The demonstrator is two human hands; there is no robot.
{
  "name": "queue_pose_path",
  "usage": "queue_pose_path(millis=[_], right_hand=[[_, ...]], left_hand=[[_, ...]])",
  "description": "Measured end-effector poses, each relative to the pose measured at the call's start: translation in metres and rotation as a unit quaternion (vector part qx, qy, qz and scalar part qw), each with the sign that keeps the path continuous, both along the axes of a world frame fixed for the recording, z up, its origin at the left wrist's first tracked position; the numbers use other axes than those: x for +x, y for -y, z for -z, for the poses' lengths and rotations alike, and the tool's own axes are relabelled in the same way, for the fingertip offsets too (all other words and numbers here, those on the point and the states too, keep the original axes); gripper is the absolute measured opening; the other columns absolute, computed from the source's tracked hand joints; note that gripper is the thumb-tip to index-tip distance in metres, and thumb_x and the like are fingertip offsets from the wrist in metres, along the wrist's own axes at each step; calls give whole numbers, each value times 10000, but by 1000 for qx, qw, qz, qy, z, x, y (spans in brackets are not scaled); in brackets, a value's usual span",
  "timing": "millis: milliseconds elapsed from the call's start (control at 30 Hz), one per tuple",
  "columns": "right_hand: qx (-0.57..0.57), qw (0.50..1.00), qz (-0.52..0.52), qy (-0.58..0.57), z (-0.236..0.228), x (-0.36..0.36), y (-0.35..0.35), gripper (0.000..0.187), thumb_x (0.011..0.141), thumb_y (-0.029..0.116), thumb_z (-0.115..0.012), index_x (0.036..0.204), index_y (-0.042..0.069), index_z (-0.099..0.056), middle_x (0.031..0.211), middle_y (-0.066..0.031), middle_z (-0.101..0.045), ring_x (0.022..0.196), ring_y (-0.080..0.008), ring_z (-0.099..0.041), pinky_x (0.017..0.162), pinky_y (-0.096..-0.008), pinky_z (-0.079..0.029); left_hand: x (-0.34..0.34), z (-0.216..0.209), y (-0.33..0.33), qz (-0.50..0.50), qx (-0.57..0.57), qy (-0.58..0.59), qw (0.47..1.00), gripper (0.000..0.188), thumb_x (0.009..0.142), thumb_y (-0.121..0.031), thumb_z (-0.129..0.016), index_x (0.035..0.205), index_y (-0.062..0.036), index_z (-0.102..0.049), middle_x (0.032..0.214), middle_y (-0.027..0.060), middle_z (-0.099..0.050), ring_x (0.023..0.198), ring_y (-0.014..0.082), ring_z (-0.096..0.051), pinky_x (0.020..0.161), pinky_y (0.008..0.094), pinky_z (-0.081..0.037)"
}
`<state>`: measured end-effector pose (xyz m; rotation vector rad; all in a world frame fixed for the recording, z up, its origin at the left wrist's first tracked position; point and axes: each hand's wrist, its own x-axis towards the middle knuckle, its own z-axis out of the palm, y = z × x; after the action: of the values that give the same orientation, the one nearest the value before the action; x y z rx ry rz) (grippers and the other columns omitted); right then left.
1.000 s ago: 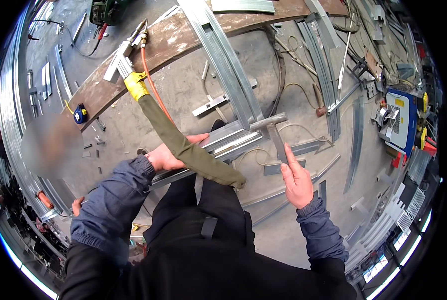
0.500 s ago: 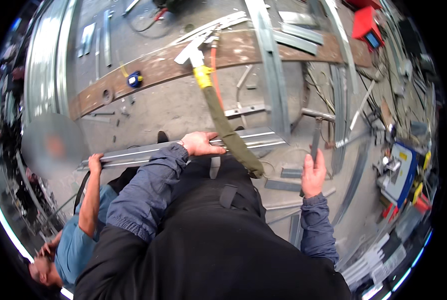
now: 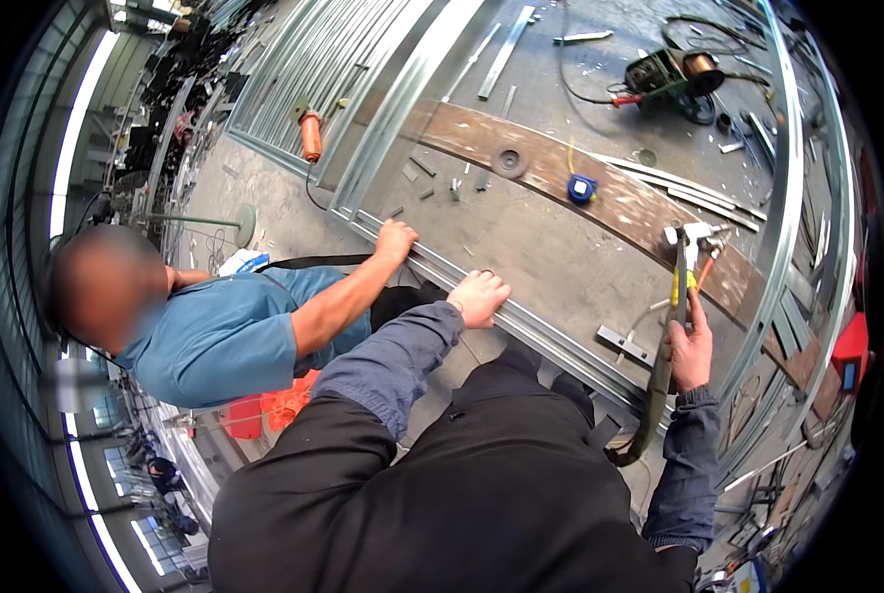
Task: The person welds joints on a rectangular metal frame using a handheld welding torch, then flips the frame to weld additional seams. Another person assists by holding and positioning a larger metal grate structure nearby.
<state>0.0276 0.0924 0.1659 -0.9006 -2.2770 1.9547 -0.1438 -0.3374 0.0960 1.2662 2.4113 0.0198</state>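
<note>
My left hand (image 3: 479, 298) is closed over a long galvanized metal channel (image 3: 552, 346) that crosses in front of my legs. Further left, a co-worker's hand (image 3: 395, 241) rests on the same channel. In my right hand (image 3: 692, 351) is a hammer (image 3: 681, 282), its handle upright in my closed fingers and its head pointing away from me. Behind the hammer, a cable in an olive-green sleeve (image 3: 651, 415) with a yellow collar hangs down across the channel; its far end is partly hidden by the hammer and my hand.
A co-worker in a blue shirt (image 3: 226, 346) stands close at my left. Beyond the channel lies a brown board (image 3: 546, 178) with a blue tape measure (image 3: 581, 189). Metal uprights (image 3: 780, 208) rise at right. A wire feeder with a spool (image 3: 671, 79) stands farther off.
My view has swung left, bringing more of the co-worker and the frame's left corner into sight. The hammer now overlaps the sleeved cable. My left hand still grips the channel.
</note>
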Motion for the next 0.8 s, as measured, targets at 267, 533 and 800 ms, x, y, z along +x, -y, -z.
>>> queue_pose_path(millis=[267,533,800], right_hand=[[231,969,-25,80,95,-147,68,633,942,47,-603,1565,11,-497,1113,-216,-714,952,-325,-714,850,-429,-565],[379,905,34,192,196,-227,52,636,867,69,-691,1482,69,-528,1161,-300,-643,1113,-489,-659,987,-571,-532],[362,917,45,158,202,-224,115,867,883,-28,-624,1679,87,-300,1375,-263,-499,1310,-455,-500,1147,-512,-415]], left_hand=[[-18,14,25,43,123,27,991,551,589,-309,-867,1041,-93,-638,986,64,-643,993,283,-668,879,414,-516],[-30,18,12,52,161,54,984,540,587,-303,-872,1028,-107,-629,983,62,-640,991,279,-666,879,415,-517],[-31,18,18,48,148,53,986,544,576,-306,-885,1011,-109,-626,975,60,-642,974,284,-668,895,421,-518]])
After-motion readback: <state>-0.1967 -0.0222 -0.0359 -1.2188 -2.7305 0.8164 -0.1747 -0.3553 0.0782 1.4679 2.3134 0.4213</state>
